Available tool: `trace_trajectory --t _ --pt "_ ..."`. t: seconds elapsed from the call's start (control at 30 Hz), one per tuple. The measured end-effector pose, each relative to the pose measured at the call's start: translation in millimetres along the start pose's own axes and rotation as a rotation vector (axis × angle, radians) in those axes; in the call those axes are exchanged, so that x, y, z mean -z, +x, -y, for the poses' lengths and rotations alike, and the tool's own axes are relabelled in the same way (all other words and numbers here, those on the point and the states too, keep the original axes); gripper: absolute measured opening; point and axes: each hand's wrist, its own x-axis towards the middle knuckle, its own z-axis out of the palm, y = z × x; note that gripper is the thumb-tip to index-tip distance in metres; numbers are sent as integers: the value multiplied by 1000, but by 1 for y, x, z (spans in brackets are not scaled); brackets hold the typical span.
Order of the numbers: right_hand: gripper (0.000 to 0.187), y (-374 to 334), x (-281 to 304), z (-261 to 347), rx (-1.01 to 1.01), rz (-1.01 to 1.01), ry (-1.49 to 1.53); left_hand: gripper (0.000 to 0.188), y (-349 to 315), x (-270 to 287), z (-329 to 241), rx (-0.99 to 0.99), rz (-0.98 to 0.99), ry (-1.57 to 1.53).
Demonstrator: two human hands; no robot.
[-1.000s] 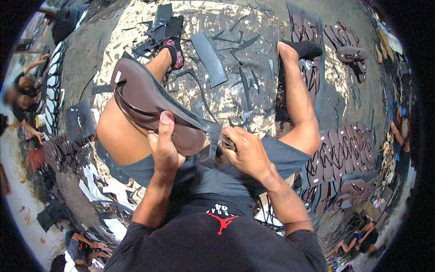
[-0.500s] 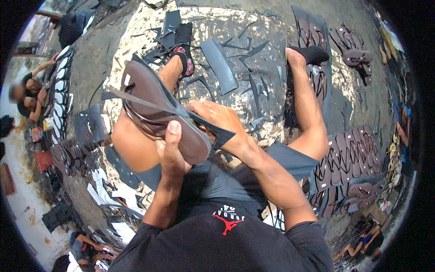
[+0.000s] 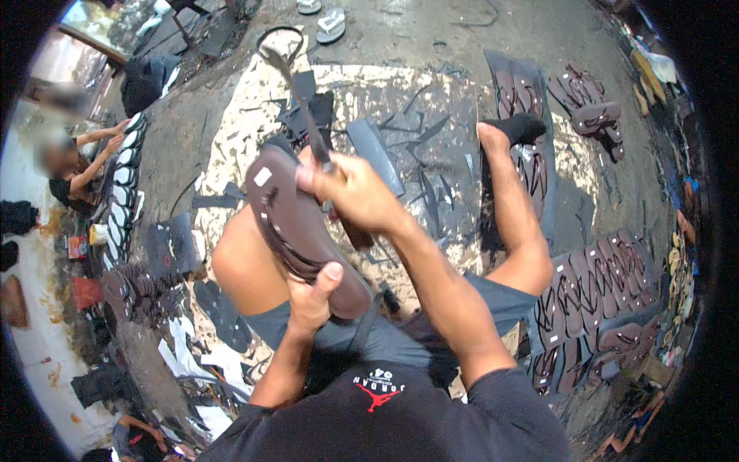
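My left hand [image 3: 312, 296] is closed around the heel end of a brown flip-flop [image 3: 308, 231] with a white sticker near its toe, held tilted above my bent left knee. Its dark straps lie across the sole, partly behind my fingers. My right hand [image 3: 354, 189] is closed on a knife [image 3: 306, 115]: the long narrow blade points up and away, and a brown handle shows below my fist. My right thumb lies at the flip-flop's edge. A dark loop of thin offcut [image 3: 280, 32] shows at the blade's tip; whether it hangs there I cannot tell.
Dark rubber offcuts [image 3: 435, 138] litter the worn sheet before me, beside a grey block [image 3: 375, 154]. Rows of brown flip-flops [image 3: 600, 285] lie at right, more [image 3: 123, 292] at left. White-soled ones [image 3: 123, 177] line the far left, where a person [image 3: 85, 169] works.
My right hand has moved up and left along the flip-flop, and the blade has swung from across the sole to pointing away. The dark strip beside the heel has gone from there.
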Motion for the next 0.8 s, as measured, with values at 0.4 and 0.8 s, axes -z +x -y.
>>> trace_trajectory --t 0.4,0.8 --pt "40 -111 -10 25 158 -76 -261 64 25 0 -82 -111 127 246" --pt "42 -149 -18 -62 245 -120 -626 65 -11 23 -54 90 -103 182"
